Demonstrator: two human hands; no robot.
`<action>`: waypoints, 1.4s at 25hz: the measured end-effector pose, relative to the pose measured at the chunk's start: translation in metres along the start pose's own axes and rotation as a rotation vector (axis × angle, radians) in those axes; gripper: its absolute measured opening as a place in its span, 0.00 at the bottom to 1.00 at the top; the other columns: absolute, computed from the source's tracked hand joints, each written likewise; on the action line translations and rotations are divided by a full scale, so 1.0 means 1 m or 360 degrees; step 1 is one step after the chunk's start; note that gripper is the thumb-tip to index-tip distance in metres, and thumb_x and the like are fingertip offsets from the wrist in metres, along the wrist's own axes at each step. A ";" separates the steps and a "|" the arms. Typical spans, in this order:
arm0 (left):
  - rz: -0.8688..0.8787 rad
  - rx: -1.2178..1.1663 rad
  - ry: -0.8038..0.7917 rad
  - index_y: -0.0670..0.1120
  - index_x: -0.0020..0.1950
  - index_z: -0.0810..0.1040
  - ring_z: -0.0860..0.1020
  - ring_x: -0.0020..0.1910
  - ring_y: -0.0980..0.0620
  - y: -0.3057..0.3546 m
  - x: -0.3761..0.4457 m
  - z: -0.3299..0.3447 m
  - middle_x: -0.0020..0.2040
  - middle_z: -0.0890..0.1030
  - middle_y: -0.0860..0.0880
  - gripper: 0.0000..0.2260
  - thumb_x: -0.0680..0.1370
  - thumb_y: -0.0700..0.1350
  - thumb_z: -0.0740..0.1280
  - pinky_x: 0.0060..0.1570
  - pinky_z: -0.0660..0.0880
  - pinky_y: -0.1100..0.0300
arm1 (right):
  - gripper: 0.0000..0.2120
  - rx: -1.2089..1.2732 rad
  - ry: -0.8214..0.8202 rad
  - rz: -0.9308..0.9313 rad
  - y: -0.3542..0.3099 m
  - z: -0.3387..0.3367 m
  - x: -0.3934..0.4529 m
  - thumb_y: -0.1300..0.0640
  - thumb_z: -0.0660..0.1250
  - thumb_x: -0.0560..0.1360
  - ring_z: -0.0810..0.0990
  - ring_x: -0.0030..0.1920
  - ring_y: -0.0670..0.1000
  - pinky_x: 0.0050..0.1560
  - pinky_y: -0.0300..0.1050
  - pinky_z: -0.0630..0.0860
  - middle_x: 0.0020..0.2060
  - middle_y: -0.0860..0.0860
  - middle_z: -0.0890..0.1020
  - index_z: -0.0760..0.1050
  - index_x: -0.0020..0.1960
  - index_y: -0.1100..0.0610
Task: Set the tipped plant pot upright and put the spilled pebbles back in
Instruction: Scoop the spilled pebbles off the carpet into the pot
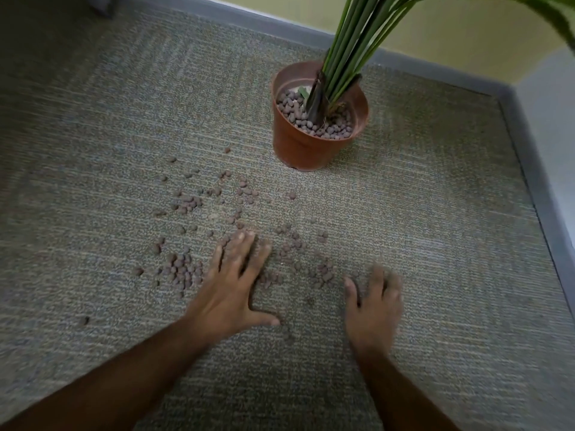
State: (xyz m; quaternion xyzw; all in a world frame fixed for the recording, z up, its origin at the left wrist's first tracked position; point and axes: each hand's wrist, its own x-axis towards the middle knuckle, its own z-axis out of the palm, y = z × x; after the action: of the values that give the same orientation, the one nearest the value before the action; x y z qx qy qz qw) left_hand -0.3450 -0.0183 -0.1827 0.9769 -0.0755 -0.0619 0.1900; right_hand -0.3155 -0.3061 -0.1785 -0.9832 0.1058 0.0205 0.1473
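A terracotta-coloured plastic plant pot (295, 147) stands upright on the carpet, with green stems (351, 48) rising from it and brown pebbles inside (329, 130). Several spilled pebbles (183, 272) lie scattered over the carpet in front of the pot. My left hand (236, 284) lies flat on the carpet, fingers spread, among the pebbles. My right hand (373, 306) is blurred, palm down just right of the spill, fingers slightly curled. Neither hand visibly holds anything.
The grey-green carpet (435, 244) runs to a grey skirting board (535, 188) at the right and one at the back (249, 20). The pot stands close to that room corner. A single stray pebble (84, 321) lies at the left.
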 end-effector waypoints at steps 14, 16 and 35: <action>0.0143 0.0009 0.0226 0.48 0.83 0.58 0.51 0.84 0.51 -0.004 0.072 0.001 0.85 0.56 0.47 0.38 0.79 0.67 0.58 0.80 0.53 0.44 | 0.28 0.0203 -0.0070 -0.0752 -0.116 0.025 0.031 0.43 0.52 0.85 0.51 0.82 0.51 0.80 0.53 0.49 0.82 0.52 0.57 0.55 0.82 0.51; 0.0145 0.0047 0.0159 0.50 0.84 0.56 0.48 0.84 0.52 -0.005 0.076 -0.001 0.85 0.53 0.48 0.43 0.76 0.73 0.59 0.81 0.50 0.45 | 0.31 0.0149 -0.0107 -0.0619 -0.107 0.019 0.054 0.36 0.50 0.83 0.49 0.82 0.52 0.80 0.57 0.48 0.83 0.53 0.54 0.55 0.82 0.48; 0.0415 -0.0031 0.0258 0.47 0.69 0.73 0.70 0.71 0.45 -0.021 0.055 0.004 0.70 0.74 0.48 0.17 0.82 0.54 0.63 0.72 0.66 0.39 | 0.35 0.0047 -0.0472 -0.1253 -0.098 0.029 0.028 0.37 0.57 0.82 0.48 0.82 0.50 0.79 0.44 0.44 0.81 0.54 0.60 0.60 0.81 0.59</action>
State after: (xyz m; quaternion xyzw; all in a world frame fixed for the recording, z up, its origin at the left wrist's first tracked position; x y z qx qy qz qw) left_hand -0.2891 -0.0099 -0.1996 0.9588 -0.1855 0.0417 0.2113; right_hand -0.2673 -0.2116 -0.1801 -0.9327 -0.3001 0.1026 0.1715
